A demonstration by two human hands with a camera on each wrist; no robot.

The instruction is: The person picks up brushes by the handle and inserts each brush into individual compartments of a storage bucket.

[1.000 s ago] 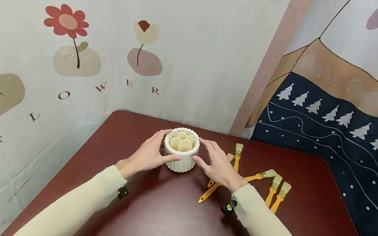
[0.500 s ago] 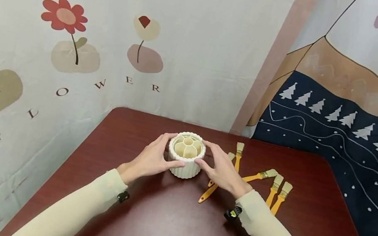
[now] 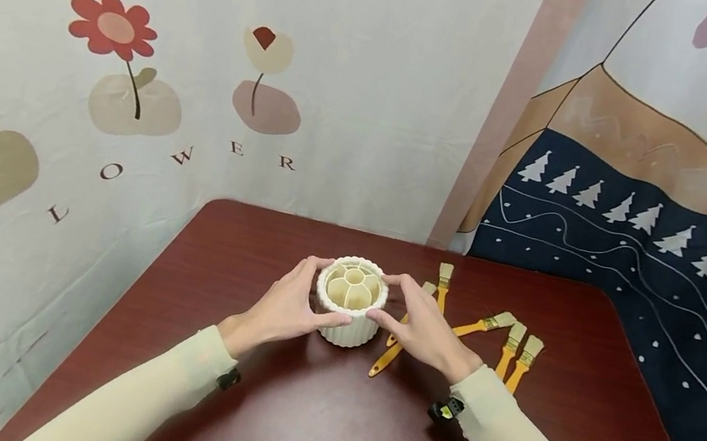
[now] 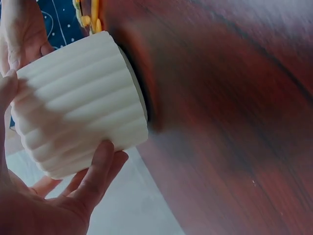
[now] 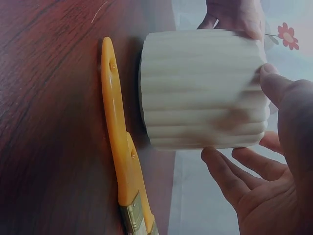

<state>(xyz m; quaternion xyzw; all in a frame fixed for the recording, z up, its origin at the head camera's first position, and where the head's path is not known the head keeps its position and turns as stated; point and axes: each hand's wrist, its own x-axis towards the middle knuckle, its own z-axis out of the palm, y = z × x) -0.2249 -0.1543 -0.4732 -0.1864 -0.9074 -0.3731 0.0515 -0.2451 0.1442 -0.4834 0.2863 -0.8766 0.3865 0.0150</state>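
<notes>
A round cream pen holder (image 3: 349,328) with ribbed walls and a scalloped rim stands upright, close over the tabletop. Its inside is divided into a flower-shaped set of compartments, with nothing standing in them. From the left side my left hand (image 3: 287,305) grips it, thumb across the near wall and fingers round the side. My right hand (image 3: 426,332) holds the opposite side in the same way. In the left wrist view, left fingers (image 4: 100,169) press against the ribbed wall. The right wrist view shows the right thumb (image 5: 275,83) near the rim and fingertips along the side.
Several yellow-handled paintbrushes lie to the right, some partly behind my right hand; one brush (image 3: 381,363) points its handle end toward me near the holder. Further right are two side-by-side brushes (image 3: 526,357). The dark red table (image 3: 318,419) meets printed curtains (image 3: 368,136) behind.
Both hands have shifted the pen holder a little toward me and to the right, keeping their hold on either side. The paintbrushes lie as before. The head view has moved slightly.
</notes>
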